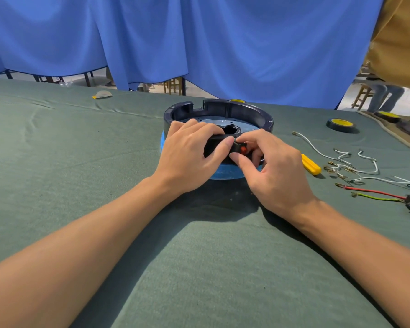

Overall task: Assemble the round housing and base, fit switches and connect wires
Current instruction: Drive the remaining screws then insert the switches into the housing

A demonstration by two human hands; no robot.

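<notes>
My left hand (187, 155) is curled over the near wall of the round dark housing (246, 110), which sits on the blue base (225, 175) on the table (81, 143). My right hand (272, 171) pinches a small red switch (243, 149) between thumb and fingers, at that wall, just beside my left thumb. Right of my fingers lie a yellow screwdriver handle (311, 165), loose white wires (365, 171) and, farther off, a tape roll (340, 125).
</notes>
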